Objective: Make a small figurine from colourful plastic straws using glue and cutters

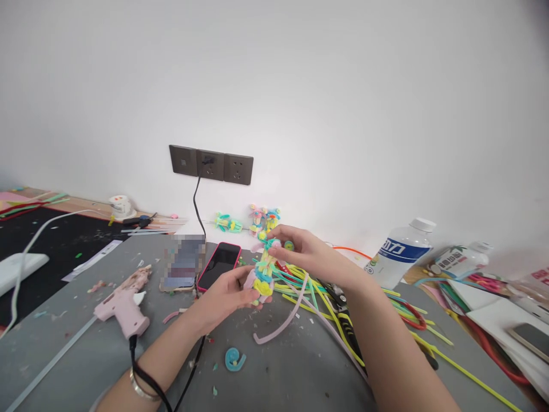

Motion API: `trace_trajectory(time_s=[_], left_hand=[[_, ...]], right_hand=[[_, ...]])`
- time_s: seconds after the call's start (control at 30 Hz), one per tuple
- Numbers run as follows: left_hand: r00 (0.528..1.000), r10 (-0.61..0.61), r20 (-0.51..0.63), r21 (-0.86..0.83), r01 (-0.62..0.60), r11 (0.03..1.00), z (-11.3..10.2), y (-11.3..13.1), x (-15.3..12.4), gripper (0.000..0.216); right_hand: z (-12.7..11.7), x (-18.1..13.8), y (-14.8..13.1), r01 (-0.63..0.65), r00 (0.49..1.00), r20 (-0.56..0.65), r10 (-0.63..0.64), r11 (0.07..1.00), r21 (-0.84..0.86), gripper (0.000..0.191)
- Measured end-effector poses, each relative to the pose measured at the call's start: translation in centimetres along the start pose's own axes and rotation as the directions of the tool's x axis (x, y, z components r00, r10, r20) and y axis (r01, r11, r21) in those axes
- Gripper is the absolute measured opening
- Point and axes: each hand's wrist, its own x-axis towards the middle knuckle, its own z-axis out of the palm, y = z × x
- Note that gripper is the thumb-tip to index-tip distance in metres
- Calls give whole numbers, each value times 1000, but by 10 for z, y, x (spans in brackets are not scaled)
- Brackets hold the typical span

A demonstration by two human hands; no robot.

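A small multicoloured figure of bent pipe cleaners (266, 266), in yellow, teal and pink, stands upright between my hands above the grey mat. My left hand (227, 294) has its fingers wrapped round the figure's lower part. At the figure's top, my right hand (300, 252) is closed, thumb and fingers on the teal and pink part. Beneath and to the right lies a pile of loose pipe cleaners (315, 306), mostly yellow and green. A coiled blue pipe cleaner (234, 359) rests in front, below my left hand.
A pink hot glue gun (124, 306) lies at left, its black cord passing my left forearm. Two phones (221, 264) lie behind. Similar figures (257, 219) are by the wall. Black-and-yellow pliers (349, 335) lie under my right forearm. A white bottle (398, 254) stands at right.
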Motion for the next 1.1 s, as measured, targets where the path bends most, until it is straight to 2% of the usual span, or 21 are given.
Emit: trace_trajectory(time_s=[0.07, 0.1, 0.13, 0.2, 0.23, 0.27, 0.3, 0.43, 0.53, 0.67, 1.1], left_hand=[[999, 20, -26, 24, -19, 1000, 0, 0, 0, 51], [998, 34, -52, 26, -33, 999, 0, 0, 1, 51], [995, 48, -86, 25, -46, 999, 0, 0, 1, 50], [986, 65, -156, 23, -62, 998, -1, 0, 3, 49], [980, 70, -185, 25, -67, 997, -1, -1, 3, 48], [975, 75, -207, 30, -71, 997, -2, -2, 4, 48], [972, 80, -220, 42, -72, 997, -3, -3, 4, 47], [969, 118, -215, 154, -86, 984, -6, -10, 5, 41], [971, 161, -176, 266, -111, 958, -7, -13, 5, 34], [959, 232, -162, 399, -151, 904, -7, -16, 5, 43], [935, 308, -176, 503, -183, 845, -6, -19, 6, 56]], right_hand=[[7, 3, 1, 43, 994, -96, -46, 998, -34, 29], [12, 4, 3, 72, 979, -185, -81, 996, -55, 27], [18, 4, 5, 104, 948, -294, -123, 991, -80, 24], [34, 2, 13, 166, 840, -494, -225, 973, -161, 15], [43, -1, 19, 189, 789, -549, -274, 960, -207, 10], [52, -5, 25, 210, 761, -565, -318, 945, -250, 7], [61, -10, 31, 233, 755, -553, -353, 932, -277, 8], [88, -30, 49, 308, 784, -459, -417, 905, -295, 20], [94, -38, 50, 321, 818, -397, -416, 903, -285, 29], [98, -40, 45, 350, 847, -308, -433, 891, -289, 30], [115, -46, 41, 256, 881, -290, -373, 893, -370, 31]])
